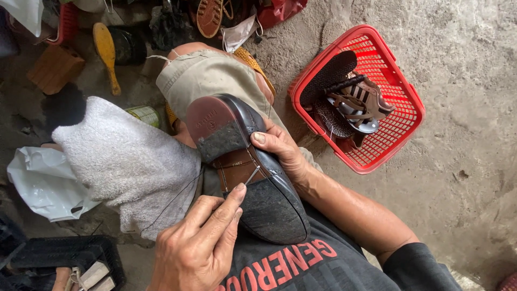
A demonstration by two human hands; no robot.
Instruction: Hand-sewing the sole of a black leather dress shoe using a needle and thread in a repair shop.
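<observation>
Head view: one dark shoe (258,178), right hand (283,151) clamped on it, left hand (196,242) pinching one needle (252,175).

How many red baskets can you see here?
2: one red basket on the concrete floor at right, holding sandals; part of another at the top left edge. More may lie out of view.

A dark leather shoe (253,172) is lying sole-up on the lap. The left hand (196,245) is pinching a needle (252,175) at its sole; the right hand (280,148) is gripping its side. A red basket (401,129) is sitting at two o'clock.
</observation>
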